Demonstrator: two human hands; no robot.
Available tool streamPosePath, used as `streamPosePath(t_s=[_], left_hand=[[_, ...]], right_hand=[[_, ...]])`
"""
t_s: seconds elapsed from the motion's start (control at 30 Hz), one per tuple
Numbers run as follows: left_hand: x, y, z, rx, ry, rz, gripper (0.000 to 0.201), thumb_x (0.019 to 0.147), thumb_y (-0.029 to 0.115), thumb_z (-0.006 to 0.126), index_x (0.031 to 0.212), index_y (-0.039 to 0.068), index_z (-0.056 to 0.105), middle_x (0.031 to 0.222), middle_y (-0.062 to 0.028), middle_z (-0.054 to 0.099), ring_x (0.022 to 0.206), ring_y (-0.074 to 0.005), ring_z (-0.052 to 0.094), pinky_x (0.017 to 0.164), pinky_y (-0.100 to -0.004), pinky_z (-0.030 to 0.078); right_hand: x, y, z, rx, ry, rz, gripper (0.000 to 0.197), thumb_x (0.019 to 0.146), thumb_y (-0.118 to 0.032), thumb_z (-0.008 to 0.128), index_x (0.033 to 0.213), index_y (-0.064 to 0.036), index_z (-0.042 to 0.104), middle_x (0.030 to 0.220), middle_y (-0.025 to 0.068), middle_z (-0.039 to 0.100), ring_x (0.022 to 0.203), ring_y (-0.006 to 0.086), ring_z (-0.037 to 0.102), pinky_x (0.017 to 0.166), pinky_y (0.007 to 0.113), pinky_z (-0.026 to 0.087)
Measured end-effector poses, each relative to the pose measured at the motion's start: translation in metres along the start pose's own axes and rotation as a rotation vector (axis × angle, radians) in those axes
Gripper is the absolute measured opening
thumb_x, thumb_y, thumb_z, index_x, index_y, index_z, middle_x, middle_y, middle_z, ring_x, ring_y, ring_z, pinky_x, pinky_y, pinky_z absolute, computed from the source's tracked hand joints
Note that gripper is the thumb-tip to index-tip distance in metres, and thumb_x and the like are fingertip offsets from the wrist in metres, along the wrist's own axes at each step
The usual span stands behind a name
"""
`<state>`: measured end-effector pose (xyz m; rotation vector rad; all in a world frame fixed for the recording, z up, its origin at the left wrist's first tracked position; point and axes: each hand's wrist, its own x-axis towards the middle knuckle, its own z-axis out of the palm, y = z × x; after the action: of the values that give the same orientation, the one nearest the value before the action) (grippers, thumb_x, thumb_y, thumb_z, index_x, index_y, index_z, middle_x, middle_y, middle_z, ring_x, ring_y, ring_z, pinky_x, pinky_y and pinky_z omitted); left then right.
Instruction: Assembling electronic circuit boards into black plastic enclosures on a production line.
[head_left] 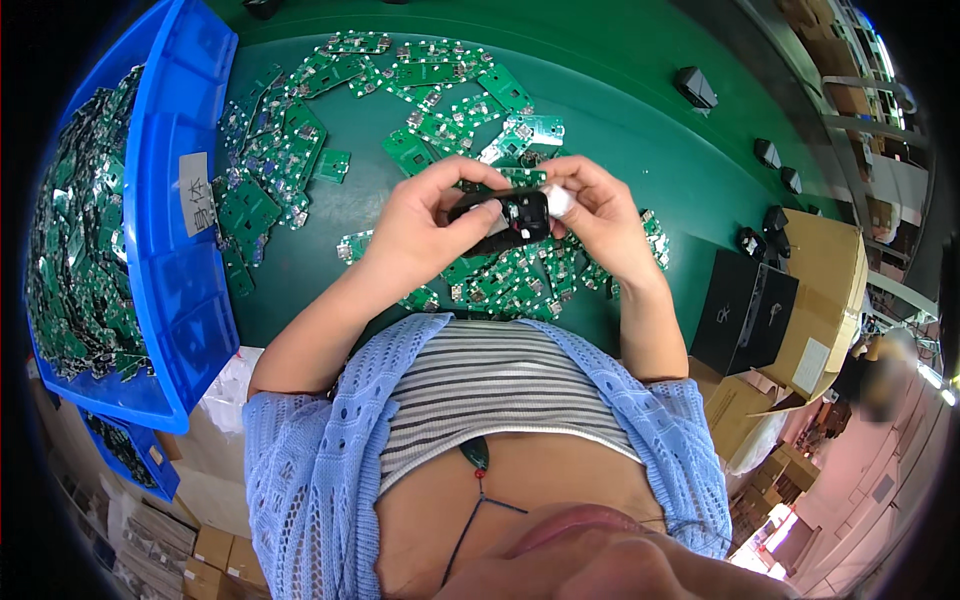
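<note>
Between both hands is a small black plastic housing (532,236) with its hollow side facing up. My left hand (418,218) is closed on its left end, the thumb pressing inside over a light grey part. Small white and metallic parts show within the housing. At the right end, my right hand (604,216) pinches a small white piece (559,200) close against the housing; its exact kind cannot be made out. Green circuit boards (500,280) lie under and around both hands on the green tabletop (310,290).
More circuit boards (430,73) are scattered over the table's far side. A large blue bin (165,300) full of boards stands on the left, a smaller blue bin (158,460) below it. To the right are a black box (745,312), a cardboard box (825,275) and several dark blocks (697,88).
</note>
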<state>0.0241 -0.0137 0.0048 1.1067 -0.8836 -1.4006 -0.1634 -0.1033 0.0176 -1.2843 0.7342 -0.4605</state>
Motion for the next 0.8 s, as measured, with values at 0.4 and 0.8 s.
streamPosePath(t_s=[0.4, 0.8], left_hand=[[0.006, -0.015, -0.002, 0.088, 0.274, 0.115, 0.018, 0.085, 0.005, 0.054, 0.099, 0.0, 0.046, 0.085, -0.008, 0.059, 0.07, -0.0094, 0.056, 0.062, -0.0236, 0.045], [0.003, -0.011, 0.006, 0.184, 0.274, 0.212, 0.019, 0.083, 0.001, 0.055, 0.1, 0.001, 0.046, 0.087, -0.009, 0.06, 0.076, -0.0113, 0.059, 0.065, -0.0244, 0.047]], right_hand=[[-0.02, -0.023, 0.022, 0.055, 0.314, -0.279, 0.028, 0.081, 0.007, 0.049, 0.108, -0.0002, 0.045, 0.079, 0.0101, 0.058, 0.056, 0.011, 0.054, 0.045, 0.021, 0.043], [-0.026, -0.026, 0.063, 0.141, 0.144, -0.169, 0.04, 0.082, 0.002, 0.05, 0.118, -0.0053, 0.035, 0.076, 0.0059, 0.056, 0.055, 0.0085, 0.051, 0.045, 0.019, 0.039]])
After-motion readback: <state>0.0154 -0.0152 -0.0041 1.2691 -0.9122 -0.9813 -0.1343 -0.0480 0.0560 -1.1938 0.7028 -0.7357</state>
